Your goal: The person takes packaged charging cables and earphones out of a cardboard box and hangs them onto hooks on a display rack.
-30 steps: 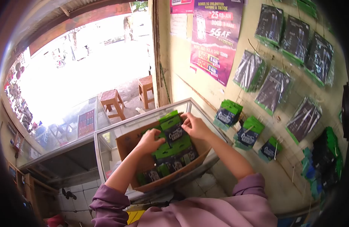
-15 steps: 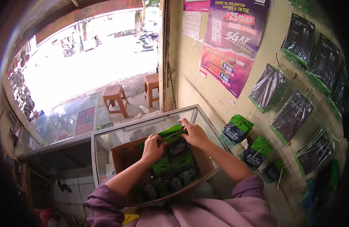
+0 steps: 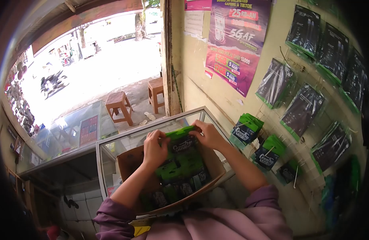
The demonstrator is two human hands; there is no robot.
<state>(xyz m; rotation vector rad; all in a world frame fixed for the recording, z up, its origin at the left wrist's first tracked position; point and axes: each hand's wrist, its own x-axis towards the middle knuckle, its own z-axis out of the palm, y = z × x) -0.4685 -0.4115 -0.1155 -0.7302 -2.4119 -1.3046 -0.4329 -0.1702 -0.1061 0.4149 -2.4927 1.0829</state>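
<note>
Both hands grip a green-and-black "Country Music" packet (image 3: 181, 145) by its upper edge, over an open cardboard box (image 3: 130, 160). My left hand (image 3: 155, 149) pinches its left top corner, while my right hand (image 3: 208, 135) has the right top corner between thumb and fingers. Inside the box lie several similar packets (image 3: 186, 174), with green tops and dark fronts. The box rests on a glass display case (image 3: 112, 149); my forearms cover parts of its sides.
More such packets (image 3: 247, 130) hang from hooks on the right wall, below dark pouches in clear plastic (image 3: 302, 106). A second glass counter (image 3: 64, 130) stands at left. Beyond the cases are two brown stools (image 3: 119, 105) and an open shopfront onto a street.
My hands have spread slightly apart along the packet, whose printed front now faces me more fully. The view has shifted a little, and outside a motorbike has passed from right to left.
</note>
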